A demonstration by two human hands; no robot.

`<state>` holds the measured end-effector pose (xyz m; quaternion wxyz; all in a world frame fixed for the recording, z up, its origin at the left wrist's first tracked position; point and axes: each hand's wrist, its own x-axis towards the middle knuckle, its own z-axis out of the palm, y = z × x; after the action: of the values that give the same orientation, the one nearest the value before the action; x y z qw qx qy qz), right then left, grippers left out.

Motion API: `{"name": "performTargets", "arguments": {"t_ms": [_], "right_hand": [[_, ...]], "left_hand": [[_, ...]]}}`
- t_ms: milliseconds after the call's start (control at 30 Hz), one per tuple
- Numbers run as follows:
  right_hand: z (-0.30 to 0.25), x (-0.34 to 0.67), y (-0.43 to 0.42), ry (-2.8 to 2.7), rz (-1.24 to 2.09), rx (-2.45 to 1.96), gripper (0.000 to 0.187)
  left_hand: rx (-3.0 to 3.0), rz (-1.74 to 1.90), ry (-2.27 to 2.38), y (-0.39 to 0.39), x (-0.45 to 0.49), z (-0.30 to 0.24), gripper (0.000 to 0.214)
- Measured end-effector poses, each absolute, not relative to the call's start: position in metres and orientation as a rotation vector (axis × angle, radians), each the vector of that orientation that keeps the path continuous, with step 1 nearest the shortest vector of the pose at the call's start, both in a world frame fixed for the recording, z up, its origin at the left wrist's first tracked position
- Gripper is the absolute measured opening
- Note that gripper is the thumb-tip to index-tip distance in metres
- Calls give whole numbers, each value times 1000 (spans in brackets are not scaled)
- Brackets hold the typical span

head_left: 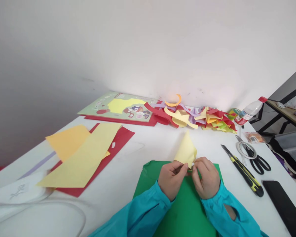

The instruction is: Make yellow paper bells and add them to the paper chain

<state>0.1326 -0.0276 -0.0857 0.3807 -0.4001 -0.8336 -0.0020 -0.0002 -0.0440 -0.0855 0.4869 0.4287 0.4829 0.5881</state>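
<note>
On the tabletop (120, 200), the curled yellow paper (185, 153) rises at the far edge of the green sheet (184, 210), its narrow tip pointing away. The left hand (171, 177) pinches its lower edge between thumb and fingers; the right hand (207, 177) pinches a small white piece (192, 164) at that edge, just beside the left. Left of the green sheet, a pale yellow strip (88, 161) overlaps orange paper (67, 138) and red paper (124, 135). Beyond the green sheet lie curled paper pieces (182, 119). To its right are a cutter (245, 172), scissors (258, 160) under a tape roll (239, 151), and a black case (282, 205).
</note>
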Motion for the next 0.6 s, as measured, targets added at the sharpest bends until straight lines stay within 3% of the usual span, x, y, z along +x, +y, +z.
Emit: {"name": "performTargets", "arguments": {"t_ms": [267, 600], "right_hand": [[-89, 135, -25, -2060, 41, -1055, 15], [-80, 144, -21, -1971, 58, -990, 12]], "left_hand": [[512, 1340, 1019, -36, -3, -82, 36], [477, 1322, 1001, -34, -1, -89, 34]]}}
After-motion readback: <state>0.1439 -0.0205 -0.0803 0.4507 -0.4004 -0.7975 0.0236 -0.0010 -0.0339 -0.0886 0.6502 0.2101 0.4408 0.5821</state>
